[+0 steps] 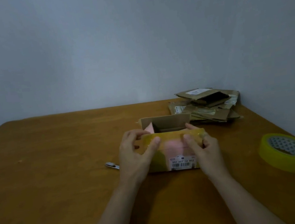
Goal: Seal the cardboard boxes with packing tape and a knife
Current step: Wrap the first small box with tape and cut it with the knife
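I see a pile of flat cardboard boxes at the back right of the brown wooden tabletop. A yellow roll of packing tape lies at the right. My left hand half hides a small metal knife. The small open brown cardboard box sits in the middle. My left hand and right hand pinch its near flap, with the fingers curled.

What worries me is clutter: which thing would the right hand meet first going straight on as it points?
The right hand grips the near flap of the box; straight on, probably its far wall.
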